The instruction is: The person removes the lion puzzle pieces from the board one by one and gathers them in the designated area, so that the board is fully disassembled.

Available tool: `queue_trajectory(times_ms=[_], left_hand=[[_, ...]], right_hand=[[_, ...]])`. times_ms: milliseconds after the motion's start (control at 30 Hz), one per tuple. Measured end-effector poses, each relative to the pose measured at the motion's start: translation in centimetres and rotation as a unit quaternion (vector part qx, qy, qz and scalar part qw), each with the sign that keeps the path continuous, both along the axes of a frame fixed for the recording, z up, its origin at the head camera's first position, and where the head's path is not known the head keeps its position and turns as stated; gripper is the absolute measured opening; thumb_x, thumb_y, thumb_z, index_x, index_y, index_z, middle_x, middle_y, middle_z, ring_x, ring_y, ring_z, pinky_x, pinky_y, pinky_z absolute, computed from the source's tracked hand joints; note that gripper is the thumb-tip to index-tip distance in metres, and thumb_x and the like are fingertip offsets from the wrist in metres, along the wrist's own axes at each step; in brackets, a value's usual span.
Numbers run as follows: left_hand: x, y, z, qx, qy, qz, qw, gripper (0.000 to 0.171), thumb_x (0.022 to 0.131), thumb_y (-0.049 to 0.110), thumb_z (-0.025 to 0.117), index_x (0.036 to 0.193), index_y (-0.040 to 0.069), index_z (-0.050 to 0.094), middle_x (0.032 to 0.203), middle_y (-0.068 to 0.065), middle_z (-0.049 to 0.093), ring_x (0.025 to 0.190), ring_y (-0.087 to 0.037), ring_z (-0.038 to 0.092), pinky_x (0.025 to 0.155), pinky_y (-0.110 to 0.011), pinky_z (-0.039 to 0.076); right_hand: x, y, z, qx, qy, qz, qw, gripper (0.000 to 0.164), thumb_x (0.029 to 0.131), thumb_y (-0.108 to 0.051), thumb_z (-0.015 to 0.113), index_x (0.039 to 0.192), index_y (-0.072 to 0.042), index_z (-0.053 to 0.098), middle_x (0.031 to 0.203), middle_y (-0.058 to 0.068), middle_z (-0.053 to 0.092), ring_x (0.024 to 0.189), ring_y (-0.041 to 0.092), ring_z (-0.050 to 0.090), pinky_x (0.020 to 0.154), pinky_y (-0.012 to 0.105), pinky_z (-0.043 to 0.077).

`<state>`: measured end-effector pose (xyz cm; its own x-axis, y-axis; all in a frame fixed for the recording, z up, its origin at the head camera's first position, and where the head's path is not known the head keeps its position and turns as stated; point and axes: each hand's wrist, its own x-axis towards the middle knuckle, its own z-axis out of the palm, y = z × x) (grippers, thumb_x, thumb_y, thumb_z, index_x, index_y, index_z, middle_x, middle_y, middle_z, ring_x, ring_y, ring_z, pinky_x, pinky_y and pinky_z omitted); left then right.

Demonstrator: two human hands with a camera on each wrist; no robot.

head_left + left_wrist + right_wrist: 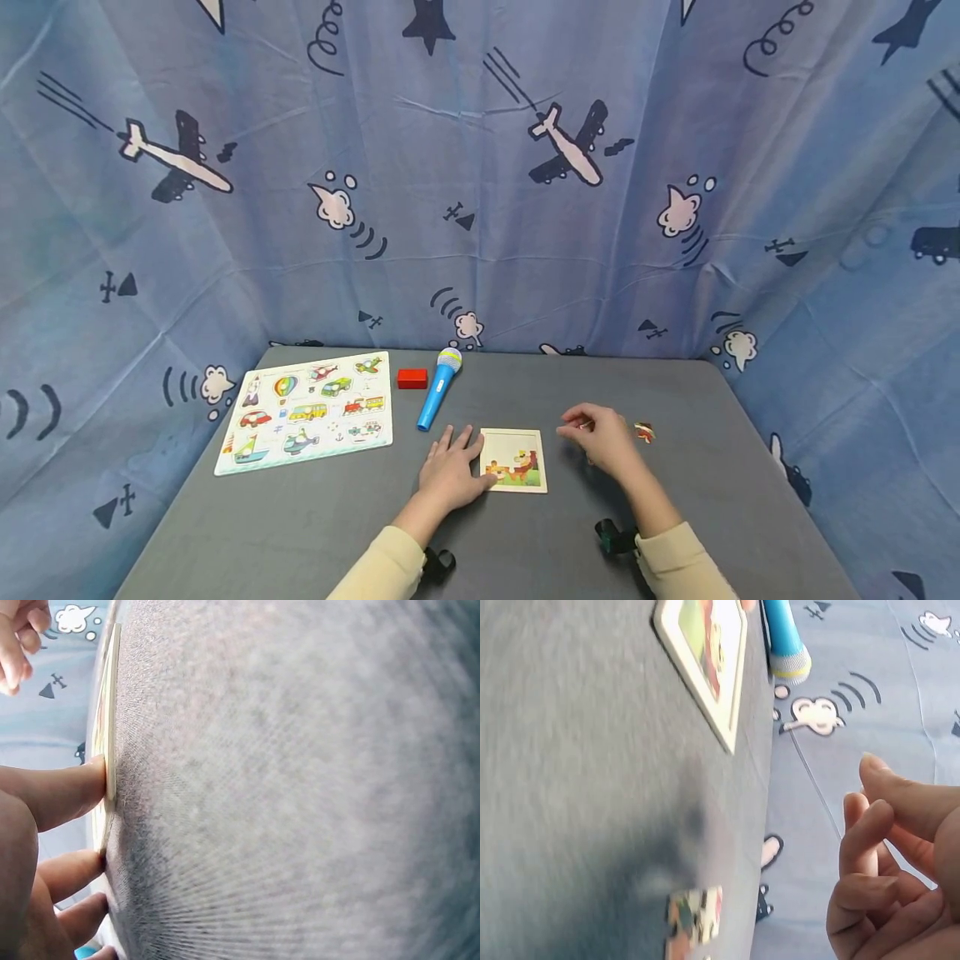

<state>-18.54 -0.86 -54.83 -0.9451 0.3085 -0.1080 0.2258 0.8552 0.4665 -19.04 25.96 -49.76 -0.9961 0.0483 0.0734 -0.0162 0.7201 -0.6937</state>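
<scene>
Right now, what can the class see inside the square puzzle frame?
Inside the puzzle frame, a colourful animal picture fills the lower part, pale surface above. The left hand covers part of the lower left; what lies beneath is hidden.

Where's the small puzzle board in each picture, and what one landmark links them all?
Head: the puzzle board is just right of centre, low down, under the left hand's thumb.
Left wrist: the puzzle board is an edge-on strip towards the left side.
Right wrist: the puzzle board is at the top, near the middle, partly cut off.
Shared landmark: the blue curtain.
</scene>
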Motion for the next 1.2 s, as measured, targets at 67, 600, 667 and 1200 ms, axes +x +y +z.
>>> queue_trajectory(times_ms=[67,600,667,1200], left_hand=[[0.0,0.0,0.0,-0.001,0.000,0.000,1.0000,0.075,0.086,0.051,0.073,0.150,0.019,0.051,0.162,-0.007,0.038,0.154,-0.038,0.021,0.122,-0.056,0.023],[-0.3,0.0,0.1,-0.013,0.003,0.002,0.9999,0.074,0.087,0.053,0.073,0.150,0.020,0.051,0.162,-0.006,0.038,0.154,-0.038,0.021,0.123,-0.056,0.023],[-0.2,0.0,0.1,-0.012,0.001,0.001,0.9999,0.074,0.087,0.052,0.073,0.150,0.020,0.052,0.162,-0.006,0.038,0.154,-0.038,0.021,0.122,-0.056,0.023],[0.0,0.1,0.2,-0.008,0.002,0.003,1.0000,0.073,0.087,0.051,0.073,0.149,0.019,0.052,0.162,-0.007,0.039,0.154,-0.038,0.022,0.122,-0.056,0.024]], right_hand=[[-0.1,-0.7,-0.2,-0.009,-0.008,0.007,1.000,0.017,0.088,-0.015,0.079,0.101,-0.005,0.074,0.084,0.001,0.071,0.065,0.013,0.057,0.057,0.028,0.048],[-0.7,-4.5,-3.4,0.029,-0.067,0.069,0.995,0.021,0.081,-0.020,0.085,0.099,-0.013,0.076,0.087,-0.002,0.065,0.079,0.013,0.056,0.076,0.036,0.049],[-0.7,-4.7,-3.7,0.048,-0.067,0.070,0.994,0.021,0.079,-0.022,0.087,0.096,-0.014,0.077,0.090,-0.002,0.065,0.082,0.013,0.056,0.079,0.038,0.050],[-0.6,-5.1,-3.8,0.021,-0.084,0.074,0.993,0.025,0.077,-0.013,0.088,0.084,-0.014,0.065,0.074,-0.002,0.056,0.066,0.014,0.049,0.061,0.027,0.039]])
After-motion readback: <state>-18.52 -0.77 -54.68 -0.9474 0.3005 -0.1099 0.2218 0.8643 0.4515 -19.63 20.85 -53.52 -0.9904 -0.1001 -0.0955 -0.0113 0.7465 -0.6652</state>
